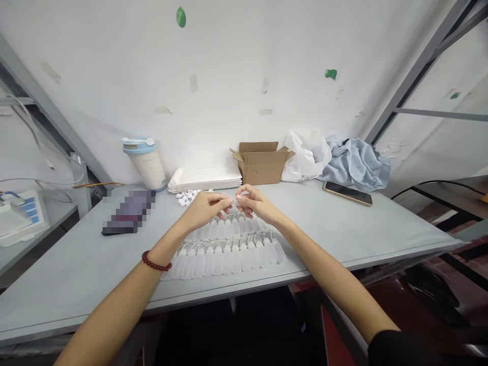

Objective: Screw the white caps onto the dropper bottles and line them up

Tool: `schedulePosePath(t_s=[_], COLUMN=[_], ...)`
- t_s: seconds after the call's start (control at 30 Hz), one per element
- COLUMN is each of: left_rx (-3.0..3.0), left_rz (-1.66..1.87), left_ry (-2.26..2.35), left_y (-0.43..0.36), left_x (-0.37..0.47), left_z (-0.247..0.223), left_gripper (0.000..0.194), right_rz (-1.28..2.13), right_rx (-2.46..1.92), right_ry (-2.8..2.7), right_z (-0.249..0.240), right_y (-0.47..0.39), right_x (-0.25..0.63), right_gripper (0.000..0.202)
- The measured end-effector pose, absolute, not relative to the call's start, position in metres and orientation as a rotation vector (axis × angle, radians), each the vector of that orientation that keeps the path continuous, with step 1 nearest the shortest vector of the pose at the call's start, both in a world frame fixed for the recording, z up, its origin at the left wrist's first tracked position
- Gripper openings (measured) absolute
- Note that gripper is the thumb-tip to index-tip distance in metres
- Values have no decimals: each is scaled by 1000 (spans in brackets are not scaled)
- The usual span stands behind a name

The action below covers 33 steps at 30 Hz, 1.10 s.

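Two rows of translucent white bottles with thin looped cords, the front row (229, 259) and the back row (217, 230), lie on the grey table (343, 229). Above the back row, my left hand (209, 207) and my right hand (255, 202) are close together, fingertips nearly meeting. Both hands have their fingers pinched; something small and pale seems to be between them, too small to make out. A pile of small white caps (186, 197) lies just behind my left hand.
Stacked white trays (206, 179), an open cardboard box (263, 165), a plastic bag (307, 157) and blue cloth (356, 162) line the wall. A cup (147, 162) and a dark pixelated object (129, 212) stand left; a phone (347, 193) lies right.
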<state>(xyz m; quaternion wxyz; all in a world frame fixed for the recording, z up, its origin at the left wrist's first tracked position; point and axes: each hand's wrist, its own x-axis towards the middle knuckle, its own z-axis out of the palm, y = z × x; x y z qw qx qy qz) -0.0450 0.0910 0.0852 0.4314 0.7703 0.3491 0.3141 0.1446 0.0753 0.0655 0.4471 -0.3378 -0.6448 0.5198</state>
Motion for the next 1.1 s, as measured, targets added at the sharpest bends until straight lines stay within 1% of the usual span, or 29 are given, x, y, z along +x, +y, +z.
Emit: schedulePosePath(t_s=[0.13, 0.3, 0.37, 0.53, 0.63, 0.7, 0.83, 0.9, 0.97, 1.1], left_rx=[1829, 1973, 1941, 1868, 1994, 2146, 2539, 2594, 2526, 2312], left_rz=[740, 811, 816, 781, 742, 775, 1024, 1088, 1038, 816], left_ry=[853, 914, 912, 845, 872, 874, 887, 888, 895, 862], left_y=[92, 93, 94, 95, 92, 90, 90, 91, 91, 90], left_x=[-45, -47, -48, -48, -47, -45, -41, -41, -42, -47], left_z=[84, 86, 86, 85, 85, 83, 76, 75, 77, 85], left_gripper=[41, 32, 28, 32, 34, 34, 28, 23, 22, 29], right_rz=[1116, 869, 825, 813, 745, 753, 1003, 1081, 1046, 805], right_rx=[-886, -1013, -1047, -1025, -1055, -1064, -1008, -984, -978, -1005], right_ry=[-1704, -1736, -1724, -1731, -1757, -1718, -1543, -1499, -1526, -1696], right_z=[68, 69, 69, 70, 69, 67, 60, 59, 60, 65], right_y=[73, 73, 73, 71, 70, 72, 77, 79, 77, 70], right_x=[146, 146, 146, 145, 144, 143, 142, 142, 142, 141], right_gripper=[27, 26, 26, 28, 30, 34, 40, 41, 40, 37])
